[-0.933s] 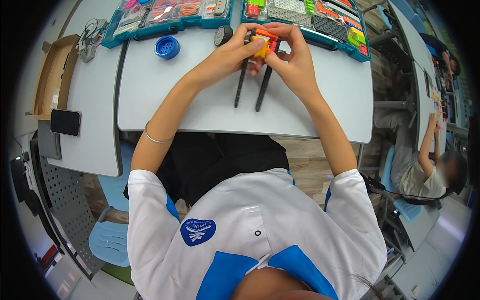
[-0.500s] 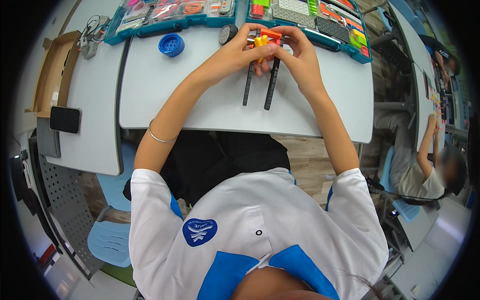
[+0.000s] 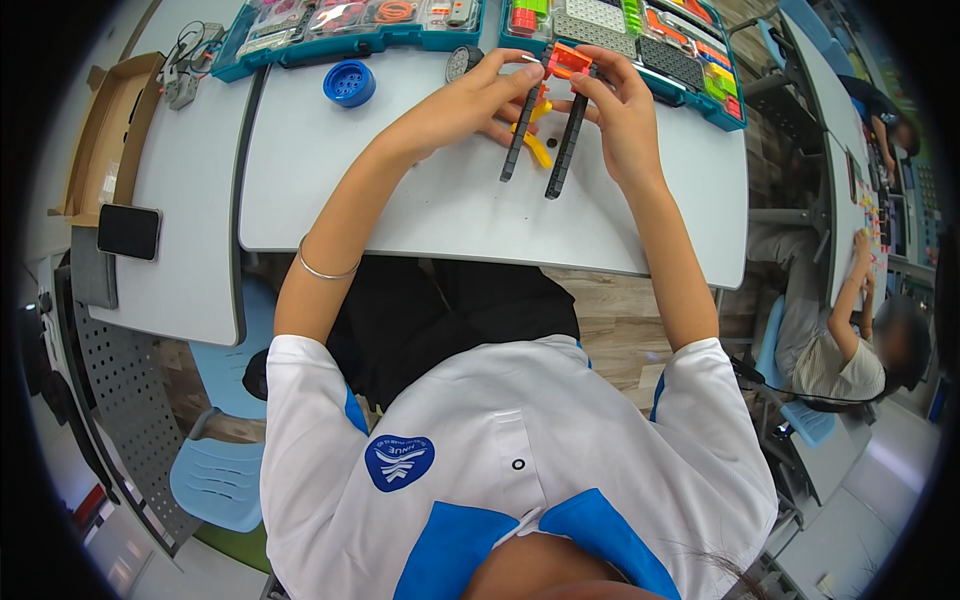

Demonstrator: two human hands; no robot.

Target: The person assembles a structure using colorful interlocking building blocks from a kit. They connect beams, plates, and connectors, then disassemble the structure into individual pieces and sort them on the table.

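Brick model (image 3: 552, 100) – pale grey desk (image 3: 420, 190), classroom

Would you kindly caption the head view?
Both hands, left hand and right hand, hold a small orange-and-black brick assembly above a white table.

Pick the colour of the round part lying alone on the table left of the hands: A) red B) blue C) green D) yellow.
B: the round ridged part on the white table, left of the left hand, is blue.
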